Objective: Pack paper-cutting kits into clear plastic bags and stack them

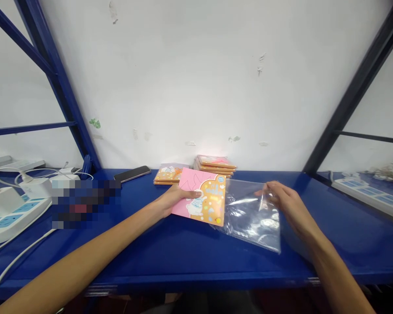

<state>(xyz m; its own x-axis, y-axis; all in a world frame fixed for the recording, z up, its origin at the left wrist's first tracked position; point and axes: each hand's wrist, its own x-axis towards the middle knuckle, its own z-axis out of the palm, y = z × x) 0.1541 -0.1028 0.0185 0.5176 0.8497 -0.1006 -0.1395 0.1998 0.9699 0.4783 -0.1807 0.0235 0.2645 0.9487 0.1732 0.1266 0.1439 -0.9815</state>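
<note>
My left hand (pixel 173 199) grips a thin pink-and-orange booklet (pixel 212 203) by its left side, thumb across the front. A cartoon animal in a striped top is printed on its cover. Just right of it, my right hand (pixel 278 194) pinches the upper right part of a clear plastic bag (pixel 252 218). The bag's left end meets the booklet's right edge; whether the booklet reaches inside it I cannot tell. Both are held above the blue table (pixel 170 257). Behind them lie a low pile of similar booklets (pixel 167 173) and a taller stack (pixel 216 163).
A black phone (pixel 132 173) lies at the back left. Power strips with plugs and white cables (pixel 18 213) crowd the left side, next to a blurred-out patch. Another power strip (pixel 373 192) is at the right. Blue metal posts (pixel 57 83) frame the white wall (pixel 196 78).
</note>
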